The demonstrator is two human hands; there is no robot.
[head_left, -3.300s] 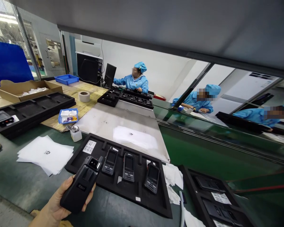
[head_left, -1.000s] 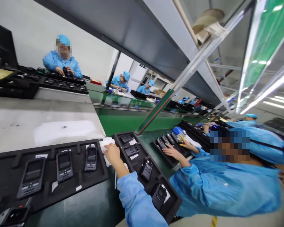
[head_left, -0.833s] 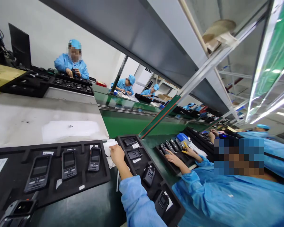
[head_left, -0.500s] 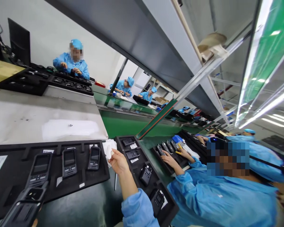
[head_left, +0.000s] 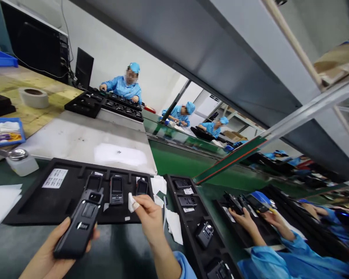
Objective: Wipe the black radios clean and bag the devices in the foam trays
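My left hand (head_left: 61, 248) is wrapped round a black handheld phone (head_left: 80, 223), its back turned up and tilted toward me. Between the fingertips of my right hand (head_left: 148, 213) is a folded white wipe (head_left: 131, 202), apart from the phone. Behind both hands lies a black foam tray (head_left: 31, 211). Several phones rest in its compartments, among them an upright-facing one (head_left: 116, 190) and one (head_left: 142, 186) partly hidden behind my right hand. The held phone covers part of another phone (head_left: 93, 182). A white label sheet (head_left: 55, 178) sits at the tray's left.
To the right stands a second foam tray (head_left: 189, 228) with several black devices. A co-worker's hands (head_left: 247, 223) handle phones beyond it. White wipes (head_left: 174, 226) lie between the trays. At left are a pump bottle (head_left: 21, 162), white sheets (head_left: 1, 203) and a blue bin (head_left: 6, 133).
The view has swung left. My left hand has brought the phone up and further into view. My right hand has lifted the wipe away from the pile of wipes beside the tray.
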